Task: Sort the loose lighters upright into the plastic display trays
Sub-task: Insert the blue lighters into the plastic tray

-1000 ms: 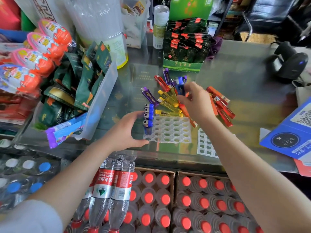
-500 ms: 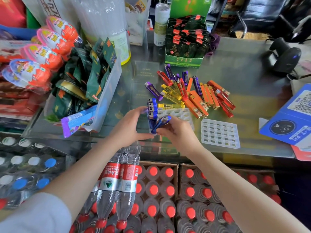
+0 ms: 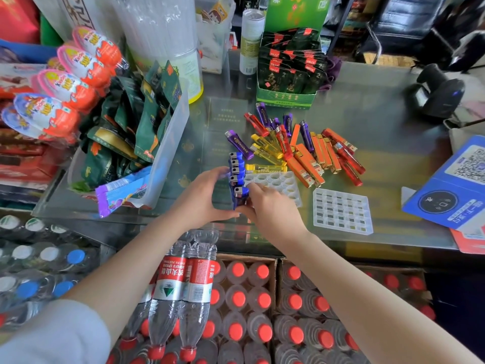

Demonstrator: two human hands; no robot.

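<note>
The right hand has its grip closed on a blue lighter, fingers and thumb curled round its lower body; the lighter stands upright at the near left corner of the clear display tray, closing a column of upright blue lighters along the tray's left edge. The left hand cups the tray's left side, curled fingers against that blue column and thumb at the near corner, so it grips the tray and steadies it on the glass worktop.

Half a second ago the same lighter lay tilted across the right hand's fingers, just above the tray; now it is vertical and seated in line with the others. A second ago the right hand was far out over the loose pile, and the left hand lay in much the same place beside the tray as now.

The loose lighters lie flat in a heap just beyond the tray: purple, red, yellow and orange, some overlapping, one yellow one touching the tray's far edge. A second tray, holding no lighters, lies flat to the right, apart from the first. A green carton of dark packets stands beyond the heap, and a clear bin of snack packets sits to the left. Crates of red-capped bottles sit below the worktop's near edge.
</note>
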